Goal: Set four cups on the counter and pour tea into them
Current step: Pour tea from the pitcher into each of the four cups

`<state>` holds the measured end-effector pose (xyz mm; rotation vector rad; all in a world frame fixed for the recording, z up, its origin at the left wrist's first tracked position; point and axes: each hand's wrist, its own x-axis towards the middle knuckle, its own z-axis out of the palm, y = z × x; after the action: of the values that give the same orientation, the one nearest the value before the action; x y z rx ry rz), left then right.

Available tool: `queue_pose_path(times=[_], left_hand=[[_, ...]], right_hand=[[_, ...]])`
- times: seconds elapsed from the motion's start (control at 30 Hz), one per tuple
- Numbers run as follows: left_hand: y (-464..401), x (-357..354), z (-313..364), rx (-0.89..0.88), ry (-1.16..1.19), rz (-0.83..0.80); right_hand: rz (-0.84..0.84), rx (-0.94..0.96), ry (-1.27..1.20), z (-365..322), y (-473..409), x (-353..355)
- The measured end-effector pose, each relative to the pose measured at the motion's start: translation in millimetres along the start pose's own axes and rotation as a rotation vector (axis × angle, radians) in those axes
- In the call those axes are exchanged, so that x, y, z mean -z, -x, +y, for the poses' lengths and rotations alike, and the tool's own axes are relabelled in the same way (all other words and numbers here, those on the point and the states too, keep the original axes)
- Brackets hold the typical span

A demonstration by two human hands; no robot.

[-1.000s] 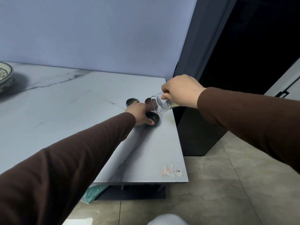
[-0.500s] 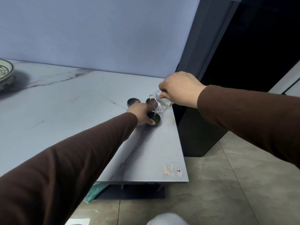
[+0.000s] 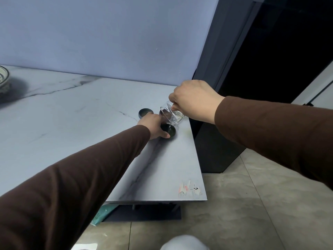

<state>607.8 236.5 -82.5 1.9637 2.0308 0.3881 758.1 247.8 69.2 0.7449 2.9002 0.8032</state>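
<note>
You are mid-pour: your right hand [image 3: 193,100] grips the tilted glass pitcher [image 3: 171,115], and a thin stream falls into the near dark cup [image 3: 170,131] by the desk's [image 3: 90,114] right edge. Your left hand [image 3: 153,126] curls its fingers round that cup to steady it. Another cup [image 3: 145,112] sits just behind. Next, level the pitcher and shift to an unfilled cup.

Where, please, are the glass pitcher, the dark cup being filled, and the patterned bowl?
glass pitcher [image 3: 171,114]: head view, on its clear tilted wall.
dark cup being filled [image 3: 171,131]: head view, on its dark inside near the right rim.
patterned bowl [image 3: 2,78]: head view, on its rim at the left edge.
</note>
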Motion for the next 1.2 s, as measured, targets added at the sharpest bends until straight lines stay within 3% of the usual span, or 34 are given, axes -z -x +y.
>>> queue_pose_path(times=[0.4,1.2], left_hand=[[0,0,0,0.025,-0.014,-0.015],[0,1,2,0.025,-0.033,-0.018]], right_hand=[[0.021,0.033,0.087,-5,4,0],[-0.005,-0.078,-0.048,5,10,-22]])
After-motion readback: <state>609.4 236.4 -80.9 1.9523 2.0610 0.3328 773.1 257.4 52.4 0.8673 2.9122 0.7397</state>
